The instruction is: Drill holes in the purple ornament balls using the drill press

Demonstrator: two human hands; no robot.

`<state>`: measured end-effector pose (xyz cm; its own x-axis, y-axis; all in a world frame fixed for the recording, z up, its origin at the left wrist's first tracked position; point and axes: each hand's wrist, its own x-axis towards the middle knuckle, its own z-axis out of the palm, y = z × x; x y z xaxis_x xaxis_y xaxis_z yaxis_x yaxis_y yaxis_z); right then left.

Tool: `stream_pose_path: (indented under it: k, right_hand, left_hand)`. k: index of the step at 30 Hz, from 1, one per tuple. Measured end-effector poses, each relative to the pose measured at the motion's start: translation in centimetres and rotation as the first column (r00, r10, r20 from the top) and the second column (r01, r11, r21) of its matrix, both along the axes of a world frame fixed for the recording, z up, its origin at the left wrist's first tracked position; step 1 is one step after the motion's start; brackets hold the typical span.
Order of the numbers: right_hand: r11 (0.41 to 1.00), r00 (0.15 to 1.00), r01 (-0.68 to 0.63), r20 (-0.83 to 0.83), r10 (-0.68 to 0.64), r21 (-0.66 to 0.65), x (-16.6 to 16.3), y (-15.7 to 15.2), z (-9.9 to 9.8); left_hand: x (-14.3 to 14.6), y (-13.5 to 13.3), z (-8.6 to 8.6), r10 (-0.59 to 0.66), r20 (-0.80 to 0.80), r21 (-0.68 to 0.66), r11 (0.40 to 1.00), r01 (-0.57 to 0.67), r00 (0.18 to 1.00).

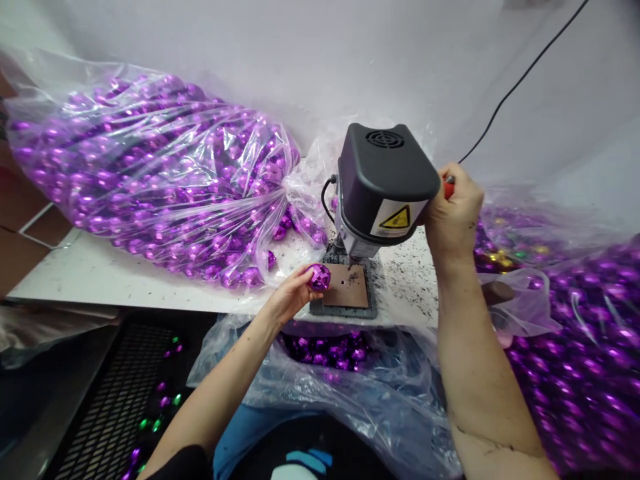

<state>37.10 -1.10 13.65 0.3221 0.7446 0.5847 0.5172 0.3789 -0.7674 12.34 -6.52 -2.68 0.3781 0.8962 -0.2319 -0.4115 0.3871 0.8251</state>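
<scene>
My left grip (293,293) pinches a faceted purple ball (320,277) by the left edge of the brown board (353,295) over the counter (125,273); my right grip (456,210) wraps round the red handle (449,189) at the black machine's (393,170) side, a bag of purple balls (165,177) lying to the left

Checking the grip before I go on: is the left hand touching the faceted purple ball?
Touching: the head view shows the left hand gripping the purple ball, fingers against its left side.
</scene>
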Motion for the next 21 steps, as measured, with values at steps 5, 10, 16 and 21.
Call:
stream_pose_path:
  k: [5,10,16,21]
  right_hand:
    - [1.0,1.0,-0.013,-0.016,0.013,0.012,0.0,0.0,0.0]
    - [0.999,0.999,-0.038,-0.033,0.039,0.017,-0.2,-0.1,0.2]
    - [0.998,0.998,-0.056,-0.018,0.056,0.037,0.0,0.1,0.0]
    - [0.997,0.998,-0.057,0.008,0.056,0.055,0.1,0.0,-0.1]
  left_hand:
    - [1.3,-0.1,-0.4,0.068,-0.16,0.112,0.992,-0.051,0.985]
    - [3.4,0.2,-1.4,0.237,-0.46,0.43,0.903,-0.019,0.856]
    - [5.6,1.0,-3.6,0.418,-0.615,0.68,0.711,0.18,0.669]
    - [5.9,1.5,-4.0,0.478,-0.646,0.732,0.61,0.304,0.595]
